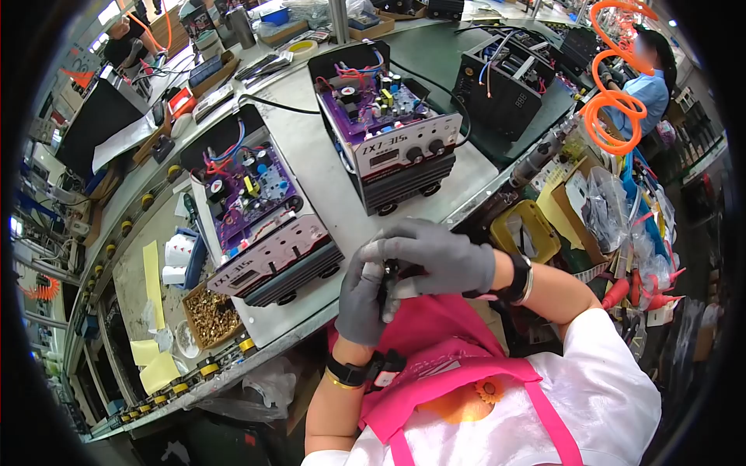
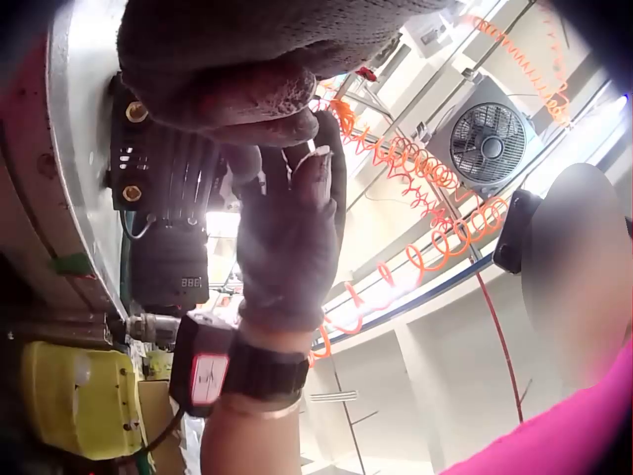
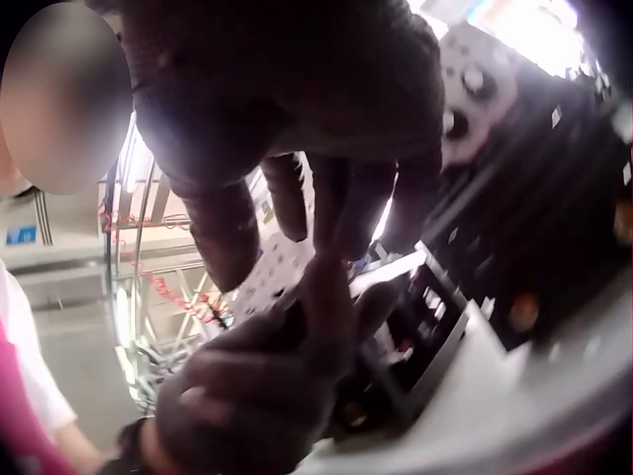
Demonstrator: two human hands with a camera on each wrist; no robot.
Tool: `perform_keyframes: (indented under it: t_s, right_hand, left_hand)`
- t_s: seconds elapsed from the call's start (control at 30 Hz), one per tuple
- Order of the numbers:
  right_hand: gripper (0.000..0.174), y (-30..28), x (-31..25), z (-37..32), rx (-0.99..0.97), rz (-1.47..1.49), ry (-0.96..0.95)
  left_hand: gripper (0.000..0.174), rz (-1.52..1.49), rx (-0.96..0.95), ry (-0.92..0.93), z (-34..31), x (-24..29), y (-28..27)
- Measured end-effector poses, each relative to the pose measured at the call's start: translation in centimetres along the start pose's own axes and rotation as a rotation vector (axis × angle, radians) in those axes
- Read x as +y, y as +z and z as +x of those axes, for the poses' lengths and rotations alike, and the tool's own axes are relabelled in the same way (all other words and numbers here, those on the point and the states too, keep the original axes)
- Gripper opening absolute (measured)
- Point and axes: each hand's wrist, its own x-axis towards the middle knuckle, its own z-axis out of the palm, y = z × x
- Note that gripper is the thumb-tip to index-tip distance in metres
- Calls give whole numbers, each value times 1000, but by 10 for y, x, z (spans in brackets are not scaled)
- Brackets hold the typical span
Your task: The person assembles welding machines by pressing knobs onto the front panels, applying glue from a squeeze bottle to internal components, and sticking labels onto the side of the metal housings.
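Note:
Gloved in grey, my left hand (image 1: 360,307) and right hand (image 1: 447,260) meet in front of my apron, close to the near table edge. Between their fingertips they pinch a small black part (image 1: 389,273), mostly hidden by the gloves; I cannot tell its kind. In the right wrist view the left hand (image 3: 262,391) points up toward the right hand's lowered fingers. Beyond the hands stand two open-topped ZX7-315 machines with purple circuit boards. The left machine (image 1: 272,262) has bare holes in its front panel; the right machine (image 1: 404,147) carries two black knobs (image 1: 426,149).
A box of small brass-coloured parts (image 1: 211,317) stands at the left, beside a blue bin (image 1: 196,260). To the right are a yellow bin (image 1: 550,233) and bagged parts (image 1: 606,202). Another black machine (image 1: 505,85) is farther back. Orange coiled hoses (image 1: 618,116) hang at the right.

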Motion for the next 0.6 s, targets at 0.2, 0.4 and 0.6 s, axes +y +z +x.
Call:
perform_keyframes:
  t_s: [0.2,0.4,0.6]
  right_hand:
    - [53,28,-4,0,-23,97,65]
    - [40,39,-13,14,-41,-56,-103]
    - [26,50,-29,39,257,-5,-127]
  left_hand:
    - [49,208,58,15,-23,10,-7]
    - [58,210,62,-13,-52,21,-32]
    - [48,-18,279,88,-59,5,-58]
